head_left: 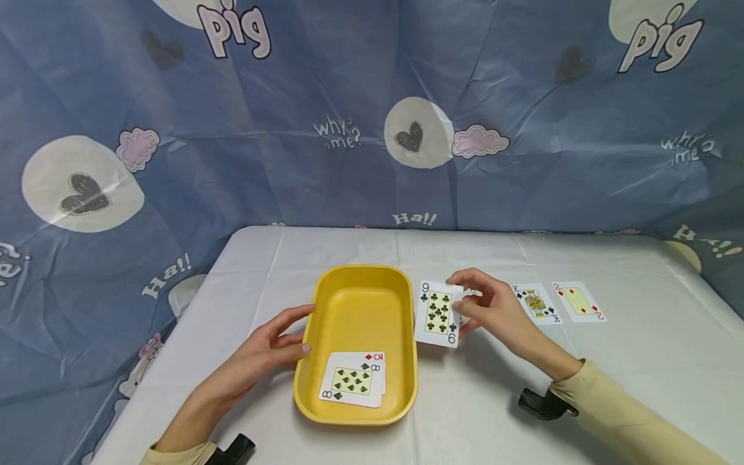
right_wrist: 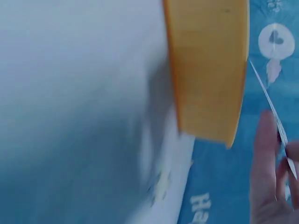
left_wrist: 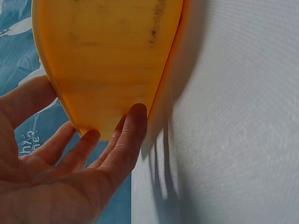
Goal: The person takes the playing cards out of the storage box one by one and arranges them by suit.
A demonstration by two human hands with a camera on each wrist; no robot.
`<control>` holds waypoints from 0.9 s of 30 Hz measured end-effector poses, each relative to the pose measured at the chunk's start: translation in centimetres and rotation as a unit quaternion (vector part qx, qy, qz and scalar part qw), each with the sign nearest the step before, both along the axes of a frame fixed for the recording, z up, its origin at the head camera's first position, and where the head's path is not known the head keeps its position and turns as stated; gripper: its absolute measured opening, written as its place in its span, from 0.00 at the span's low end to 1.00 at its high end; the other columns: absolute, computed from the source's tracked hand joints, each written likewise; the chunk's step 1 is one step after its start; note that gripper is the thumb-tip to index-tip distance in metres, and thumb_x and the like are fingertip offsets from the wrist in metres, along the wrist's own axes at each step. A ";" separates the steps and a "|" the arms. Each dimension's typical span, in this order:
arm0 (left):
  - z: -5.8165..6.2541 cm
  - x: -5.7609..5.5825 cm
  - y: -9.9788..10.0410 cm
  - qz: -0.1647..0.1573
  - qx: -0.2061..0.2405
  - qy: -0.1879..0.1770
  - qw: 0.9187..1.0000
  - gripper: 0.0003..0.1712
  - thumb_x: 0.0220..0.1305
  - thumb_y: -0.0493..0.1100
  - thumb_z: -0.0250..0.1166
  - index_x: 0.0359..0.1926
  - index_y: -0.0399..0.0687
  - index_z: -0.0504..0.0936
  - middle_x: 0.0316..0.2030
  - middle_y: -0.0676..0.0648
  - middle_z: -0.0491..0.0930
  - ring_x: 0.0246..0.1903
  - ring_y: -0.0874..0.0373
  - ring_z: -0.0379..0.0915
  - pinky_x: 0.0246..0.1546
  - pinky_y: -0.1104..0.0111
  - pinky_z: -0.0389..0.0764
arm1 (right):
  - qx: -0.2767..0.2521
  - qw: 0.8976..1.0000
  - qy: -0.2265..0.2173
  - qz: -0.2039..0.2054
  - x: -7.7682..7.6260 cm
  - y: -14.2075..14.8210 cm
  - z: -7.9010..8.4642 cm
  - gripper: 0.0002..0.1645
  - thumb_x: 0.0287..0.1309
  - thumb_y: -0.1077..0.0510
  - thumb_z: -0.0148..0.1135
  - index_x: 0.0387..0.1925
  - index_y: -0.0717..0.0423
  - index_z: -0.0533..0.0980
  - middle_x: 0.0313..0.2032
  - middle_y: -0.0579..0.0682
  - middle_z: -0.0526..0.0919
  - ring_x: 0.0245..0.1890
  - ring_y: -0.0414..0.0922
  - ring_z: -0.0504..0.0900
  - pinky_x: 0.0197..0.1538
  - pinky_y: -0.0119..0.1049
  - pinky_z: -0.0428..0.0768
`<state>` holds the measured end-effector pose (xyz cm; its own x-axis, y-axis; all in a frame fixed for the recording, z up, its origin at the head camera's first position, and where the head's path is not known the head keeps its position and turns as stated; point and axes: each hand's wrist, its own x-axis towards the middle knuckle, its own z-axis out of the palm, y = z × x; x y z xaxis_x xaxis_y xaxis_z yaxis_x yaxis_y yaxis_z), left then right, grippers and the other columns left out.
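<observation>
In what seems a transfer step, the right hand (head_left: 493,309) pinches a playing card (head_left: 438,313) right of the yellow tray (head_left: 360,316), whose left side the left hand (head_left: 270,343) touches, fingers apart; lowering the card inside seems next.

Raised walls of a yellow tray (head_left: 354,310) block the way between left hand (head_left: 263,352) and right hand (head_left: 494,309); bare surface (head_left: 465,400) leaves passage between tray and right sleeve (head_left: 628,407).
</observation>
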<state>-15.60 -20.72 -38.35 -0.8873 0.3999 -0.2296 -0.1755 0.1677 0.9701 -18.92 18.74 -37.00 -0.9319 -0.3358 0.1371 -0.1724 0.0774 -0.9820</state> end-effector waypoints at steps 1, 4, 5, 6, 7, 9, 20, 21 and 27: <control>0.0 0.0 0.0 0.000 0.000 0.001 1.000 0.38 0.67 0.42 0.65 0.74 0.55 0.59 0.73 0.43 0.54 0.60 0.45 0.71 0.54 0.58 0.77 | 0.017 1.000 -0.004 0.008 0.1 0.5 -0.2 0.21 0.58 0.72 0.61 0.53 0.62 0.73 0.49 0.62 0.75 0.30 0.50 0.83 0.29 0.55 0.83; 0.1 0.0 0.1 -0.001 0.000 0.001 1.000 0.38 0.67 0.42 0.65 0.74 0.55 0.59 0.73 0.44 0.53 0.60 0.45 0.71 0.54 0.58 0.77 | 0.075 0.996 -0.017 0.043 0.4 1.8 -1.1 0.21 0.58 0.72 0.61 0.53 0.63 0.73 0.48 0.63 0.73 0.30 0.50 0.82 0.29 0.53 0.84; 0.1 0.0 0.1 -0.001 0.000 0.002 1.000 0.38 0.67 0.42 0.65 0.74 0.55 0.59 0.73 0.44 0.53 0.60 0.45 0.71 0.54 0.58 0.77 | 0.096 0.994 -0.021 0.049 0.5 2.2 -1.4 0.21 0.58 0.71 0.62 0.53 0.63 0.74 0.47 0.63 0.74 0.30 0.49 0.82 0.30 0.52 0.84; 0.1 0.0 0.1 0.000 -0.001 0.001 1.000 0.38 0.67 0.42 0.65 0.74 0.55 0.59 0.73 0.44 0.52 0.60 0.45 0.71 0.54 0.58 0.77 | 0.117 0.991 -0.021 0.056 0.6 2.5 -1.6 0.21 0.57 0.71 0.64 0.53 0.63 0.74 0.45 0.62 0.75 0.31 0.50 0.83 0.30 0.50 0.84; 0.1 0.0 0.1 0.001 -0.001 0.001 1.000 0.38 0.67 0.42 0.65 0.74 0.55 0.60 0.74 0.44 0.52 0.60 0.45 0.71 0.54 0.58 0.77 | 0.142 0.988 -0.014 0.060 0.7 2.7 -1.9 0.20 0.57 0.70 0.65 0.53 0.64 0.75 0.43 0.61 0.76 0.30 0.49 0.83 0.29 0.48 0.84; 0.1 0.0 0.1 0.001 -0.003 0.001 1.000 0.38 0.67 0.42 0.65 0.74 0.55 0.59 0.74 0.45 0.52 0.60 0.45 0.71 0.54 0.58 0.77 | 0.195 0.979 0.007 0.058 0.9 3.1 -2.3 0.20 0.56 0.67 0.68 0.51 0.62 0.77 0.38 0.57 0.78 0.29 0.47 0.82 0.29 0.43 0.84; 0.0 0.1 0.1 0.000 -0.003 0.005 1.000 0.38 0.67 0.42 0.65 0.74 0.55 0.60 0.74 0.45 0.51 0.59 0.45 0.72 0.54 0.58 0.77 | 0.372 0.919 0.126 0.043 1.3 3.0 -2.9 0.17 0.50 0.60 0.74 0.44 0.48 0.81 0.32 0.40 0.75 0.32 0.39 0.73 0.35 0.32 0.73; 0.0 0.1 0.1 0.000 -0.003 0.005 1.000 0.38 0.67 0.42 0.65 0.74 0.55 0.60 0.74 0.45 0.52 0.59 0.45 0.72 0.54 0.58 0.77 | 0.372 0.918 0.128 0.041 1.4 2.9 -2.9 0.18 0.50 0.61 0.73 0.45 0.48 0.81 0.33 0.41 0.75 0.31 0.39 0.74 0.35 0.32 0.73; 0.1 0.1 0.0 0.001 -0.002 0.005 1.000 0.38 0.67 0.42 0.65 0.74 0.55 0.59 0.73 0.43 0.54 0.59 0.45 0.72 0.54 0.58 0.77 | 0.301 0.940 0.161 0.018 1.1 2.2 -2.1 0.17 0.56 0.68 0.67 0.47 0.52 0.81 0.42 0.50 0.76 0.33 0.40 0.76 0.29 0.31 0.79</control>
